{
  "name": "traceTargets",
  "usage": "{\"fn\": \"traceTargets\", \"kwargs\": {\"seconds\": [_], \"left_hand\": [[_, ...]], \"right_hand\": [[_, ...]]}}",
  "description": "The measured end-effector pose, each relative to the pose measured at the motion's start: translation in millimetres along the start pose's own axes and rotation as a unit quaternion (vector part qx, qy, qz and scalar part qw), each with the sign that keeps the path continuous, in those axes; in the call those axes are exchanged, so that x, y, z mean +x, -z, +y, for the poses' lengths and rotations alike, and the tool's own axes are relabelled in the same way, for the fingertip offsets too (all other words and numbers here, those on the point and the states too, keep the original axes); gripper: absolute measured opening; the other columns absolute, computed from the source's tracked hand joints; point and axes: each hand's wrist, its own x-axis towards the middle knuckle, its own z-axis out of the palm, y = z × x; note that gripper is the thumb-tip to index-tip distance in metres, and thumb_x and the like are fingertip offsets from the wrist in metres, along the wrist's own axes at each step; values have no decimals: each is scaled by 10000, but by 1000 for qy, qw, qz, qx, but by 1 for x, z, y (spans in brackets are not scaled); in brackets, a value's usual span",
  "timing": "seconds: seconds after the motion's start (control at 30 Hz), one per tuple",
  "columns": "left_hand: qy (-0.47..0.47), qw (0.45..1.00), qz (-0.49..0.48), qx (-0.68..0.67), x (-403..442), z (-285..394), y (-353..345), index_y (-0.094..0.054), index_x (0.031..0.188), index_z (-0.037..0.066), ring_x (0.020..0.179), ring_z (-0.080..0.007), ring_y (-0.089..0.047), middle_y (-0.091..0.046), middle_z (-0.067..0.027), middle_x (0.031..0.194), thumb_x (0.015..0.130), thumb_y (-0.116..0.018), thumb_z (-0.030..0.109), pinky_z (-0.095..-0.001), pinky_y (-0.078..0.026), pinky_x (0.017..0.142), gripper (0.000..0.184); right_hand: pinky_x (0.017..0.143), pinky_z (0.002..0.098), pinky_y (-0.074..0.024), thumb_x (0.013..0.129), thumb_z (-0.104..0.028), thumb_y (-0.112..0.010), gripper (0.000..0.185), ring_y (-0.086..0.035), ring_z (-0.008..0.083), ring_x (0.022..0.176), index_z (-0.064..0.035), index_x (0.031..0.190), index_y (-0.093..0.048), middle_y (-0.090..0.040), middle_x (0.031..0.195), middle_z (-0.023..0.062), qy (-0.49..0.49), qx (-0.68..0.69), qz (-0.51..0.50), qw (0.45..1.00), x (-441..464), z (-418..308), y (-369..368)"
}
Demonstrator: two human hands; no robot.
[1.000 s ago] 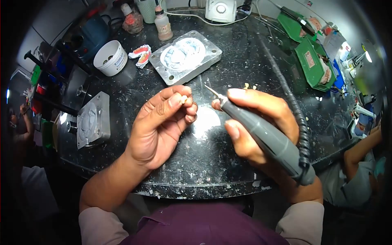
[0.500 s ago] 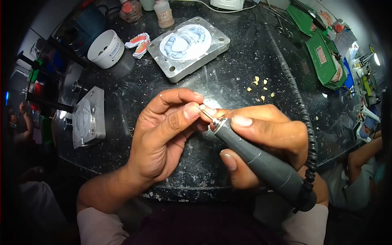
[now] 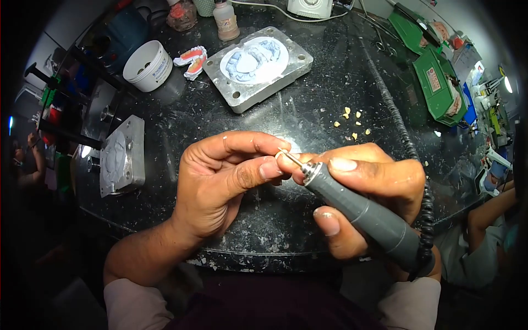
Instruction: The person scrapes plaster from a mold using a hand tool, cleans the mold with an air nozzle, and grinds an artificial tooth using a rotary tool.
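My right hand [image 3: 374, 187] is wrapped round a dark grey handpiece [image 3: 363, 212], whose thin metal bur [image 3: 293, 159] points up and left. The bur's tip meets the fingertips of my left hand [image 3: 220, 176]. Between that thumb and index finger is a tiny pale piece, mostly hidden, which looks like a tooth. Fingertips of both hands are touching or nearly so. A coiled black cord [image 3: 426, 220] runs from the handpiece's rear end. Several small yellowish pieces [image 3: 355, 136] lie on the black table [image 3: 264, 231] beyond my right hand.
A metal flask half with white plaster [image 3: 253, 63] lies beyond my hands. Another flask half [image 3: 124, 157] stands at the left. Near the back are a white tub [image 3: 147, 66], a pink-and-white denture model [image 3: 192, 61] and a bottle [image 3: 226, 21]. Green trays [image 3: 437, 85] and a co-worker's arm [image 3: 492, 206] are at the right.
The handpiece has come left and down from its raised position, so its bur now meets my left fingertips. Since half a second ago both hands have shifted slightly right.
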Motion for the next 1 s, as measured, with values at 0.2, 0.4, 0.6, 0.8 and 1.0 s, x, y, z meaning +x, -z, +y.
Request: {"fn": "traceTargets", "kwargs": {"seconds": [0.2, 0.4, 0.6, 0.8, 1.0], "left_hand": [[-6, 1000, 12, 23, 0, 3, -3, -696, 1143, -53, 987, -262, -750, -750, -224, 1055, 972, -667, -4, -314, -612, 866, 180], [-31, 998, 30, 44, -1, 3, 0, -685, 1090, -40, 977, -261, -752, -750, -221, 1051, 973, -668, 0, -317, -613, 847, 125], [-51, 996, 50, 44, 3, 9, 0, -666, 1130, -36, 947, -229, -751, -754, -209, 1040, 961, -672, -15, -310, -611, 822, 170], [-39, 993, 97, 59, 10, 12, 8, -706, 1160, -47, 929, -191, -744, -760, -171, 1046, 969, -688, 32, -278, -602, 834, 208], [-62, 991, 104, 62, 11, 14, 8, -713, 1167, -47, 947, -182, -735, -759, -160, 1058, 967, -698, 43, -272, -589, 867, 220]], "right_hand": [[932, 425, -599, 955, -95, -718, 408, -715, 315, 1028, -7, 1227, -426, -664, 1107, 278, -10, 13, 7, 1000, -1, -1, 2], [950, 457, -591, 966, -93, -694, 407, -711, 324, 1041, 12, 1248, -420, -655, 1093, 290, 8, -11, -13, 1000, 2, 4, 1], [882, 302, -562, 1041, -212, -628, 270, -712, 180, 1023, 13, 1189, -620, -748, 1061, 154, -101, 21, 198, 975, 54, 36, 21], [874, 289, -517, 1024, -317, -664, 250, -683, 166, 910, -86, 1113, -627, -727, 975, 22, -56, -193, 97, 975, 172, 229, 100], [878, 356, -508, 991, -401, -684, 303, -680, 201, 914, -115, 1081, -639, -711, 959, 60, -98, -311, 28, 945, 179, 226, 97]]}}
